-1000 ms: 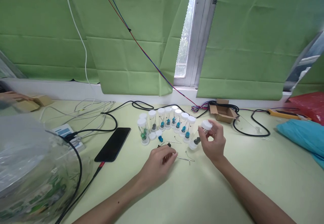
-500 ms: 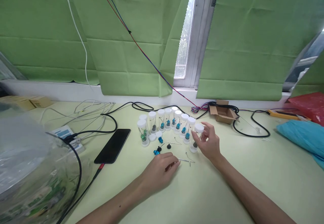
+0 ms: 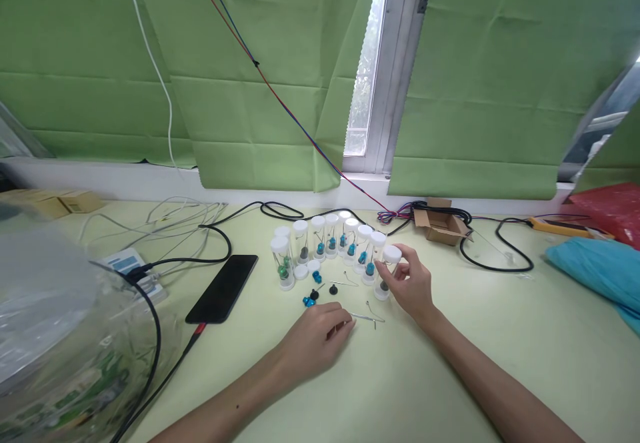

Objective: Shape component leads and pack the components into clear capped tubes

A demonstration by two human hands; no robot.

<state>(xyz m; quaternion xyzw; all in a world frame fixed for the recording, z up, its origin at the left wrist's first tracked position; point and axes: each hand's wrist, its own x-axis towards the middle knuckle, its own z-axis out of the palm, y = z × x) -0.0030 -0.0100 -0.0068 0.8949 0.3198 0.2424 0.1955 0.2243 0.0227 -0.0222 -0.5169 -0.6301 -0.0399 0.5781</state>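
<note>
My right hand (image 3: pixel 411 284) grips a clear vial (image 3: pixel 384 283) with a white cap and a dark piece inside, between thumb and fingers. The vial stands upright at the right end of a curved row of similar capped vials (image 3: pixel 332 236), most with blue pieces, some with green. My left hand (image 3: pixel 320 335) rests on the table with its fingers curled in; whether anything is in them is hidden. Thin bent metal wires (image 3: pixel 367 317) lie by its fingertips. Loose blue pieces (image 3: pixel 309 301), black pieces (image 3: pixel 333 289) and white caps (image 3: pixel 301 271) lie inside the curve.
A black phone (image 3: pixel 223 289) lies left of the vials, a cable beside it. A large clear plastic bag (image 3: pixel 50 336) fills the left front. Cables, a small open cardboard box (image 3: pixel 441 226) and a blue bag (image 3: pixel 590 266) are at the back and right.
My right hand and the vial in it have shifted very slightly left, toward the row. My left hand has stayed in place.
</note>
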